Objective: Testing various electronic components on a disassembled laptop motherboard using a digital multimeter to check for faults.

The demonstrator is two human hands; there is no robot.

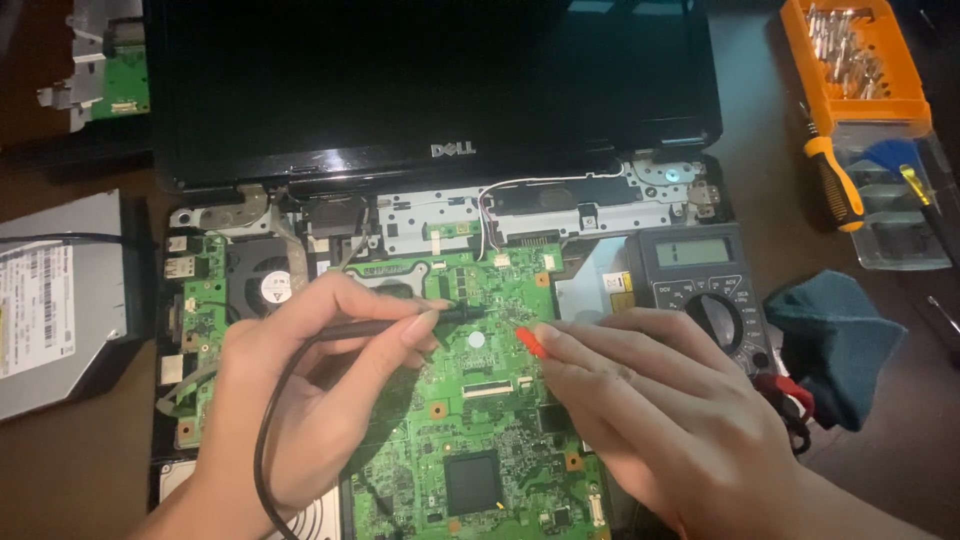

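1. Both hands fill the near edge of the view. The left hand (310, 400) comes up from the lower left, the right hand (660, 400) from the lower right, and both lie over the green circuit board (480, 420) of an opened laptop.
2. Behind them the black laptop screen (420, 80) stands tilted back, closing off the far side. Its hinges and a bare metal frame (560, 210) run along the board's upper edge.
3. On the left, a silver optical drive (60, 300) lies flat beside the chassis, well apart from the left hand.
4. On the right, a dark blue cloth (835, 340) lies on the brown table (900, 460), with open room past it toward the lower right corner.
5. Just beside the right hand's knuckles sits a grey multimeter (705, 290), its dial facing up.
6. An orange bit case (855, 60) and a yellow-handled screwdriver (832, 180) lie at the far right.
7. Left hand: fingers curled, thumb and forefinger pinching a black probe (400, 325) like a pen; its tip rests on the board's upper middle. Its black lead (265, 430) loops down over the wrist.
8. Right hand: fingers pressed together and laid nearly flat, gripping a red probe (530, 342), of which only the tip shows, touching the board just right of the black tip.
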